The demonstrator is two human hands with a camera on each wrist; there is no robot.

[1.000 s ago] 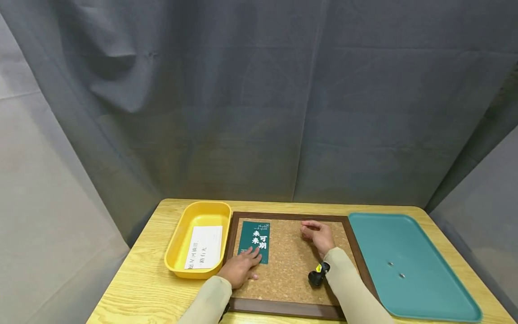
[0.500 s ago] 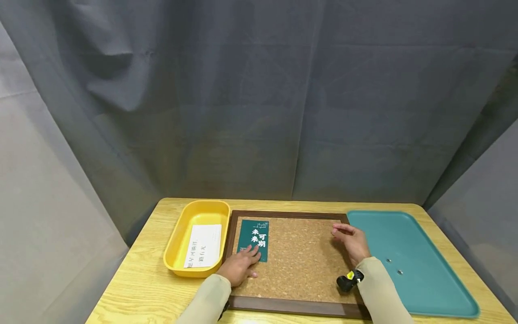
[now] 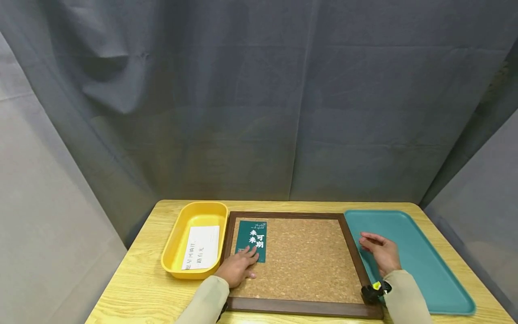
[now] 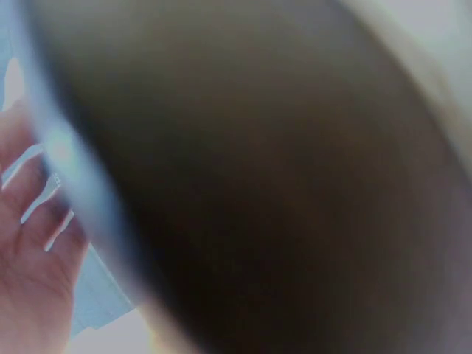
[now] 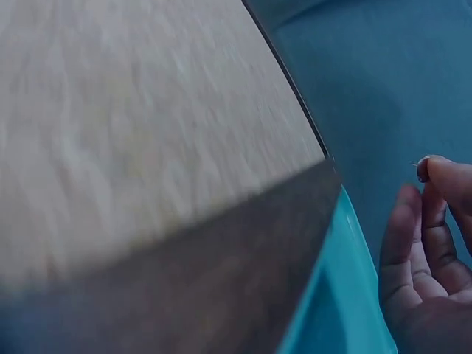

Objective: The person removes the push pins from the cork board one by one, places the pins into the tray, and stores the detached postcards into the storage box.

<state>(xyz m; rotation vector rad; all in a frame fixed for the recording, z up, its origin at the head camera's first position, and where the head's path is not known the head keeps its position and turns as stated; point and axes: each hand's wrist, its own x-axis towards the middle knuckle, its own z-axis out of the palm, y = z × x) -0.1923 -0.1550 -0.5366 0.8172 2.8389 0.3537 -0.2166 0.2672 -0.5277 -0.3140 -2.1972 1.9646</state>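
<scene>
My left hand (image 3: pixel 238 267) lies with fingers extended on the lower part of a dark green card (image 3: pixel 247 228) printed with white characters. That card is at the upper left of a cork board (image 3: pixel 307 256) in a brown frame. Over the left edge of the teal tray (image 3: pixel 429 265) is my right hand (image 3: pixel 381 254). In the right wrist view its thumb and fingertip pinch a small thumbtack (image 5: pixel 422 169), the thin point sticking out. The two small metal pieces seen earlier in the tray are hidden behind the right hand and forearm. Blur fills most of the left wrist view.
Left of the board stands a yellow bin (image 3: pixel 171 245) holding a white card (image 3: pixel 204 240) with dark handwriting. Everything sits on a wooden table (image 3: pixel 129 288). A grey curtain (image 3: pixel 259 112) hangs behind it.
My right hand has moved rightward from above the cork board to over the teal tray. The left hand has stayed on the green card.
</scene>
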